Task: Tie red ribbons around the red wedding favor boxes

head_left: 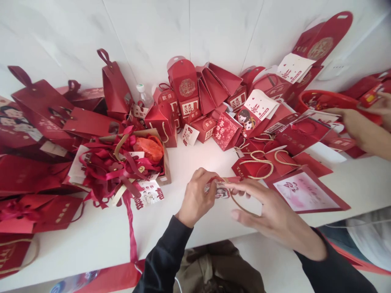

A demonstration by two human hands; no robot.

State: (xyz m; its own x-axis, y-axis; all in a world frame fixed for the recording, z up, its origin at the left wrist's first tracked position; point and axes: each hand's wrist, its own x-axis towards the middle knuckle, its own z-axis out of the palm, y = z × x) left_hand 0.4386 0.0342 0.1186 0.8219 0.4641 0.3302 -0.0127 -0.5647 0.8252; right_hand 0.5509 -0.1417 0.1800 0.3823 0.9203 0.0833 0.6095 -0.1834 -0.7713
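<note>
Near the table's front edge, my left hand is closed, its fingers pinching a small red piece with a thin cord. My right hand touches the same piece from the right, fingers partly spread, and a tan cord loops between its thumb and fingers. Behind the fingers a small printed tag shows in part. To the left stands a cardboard box full of red ribbons and tags. A printed card lies against its front.
Red gift boxes crowd the wall side. More red boxes fill the left. At the right, another person's hands are by a red basin. A flat red-framed card lies right of my hands.
</note>
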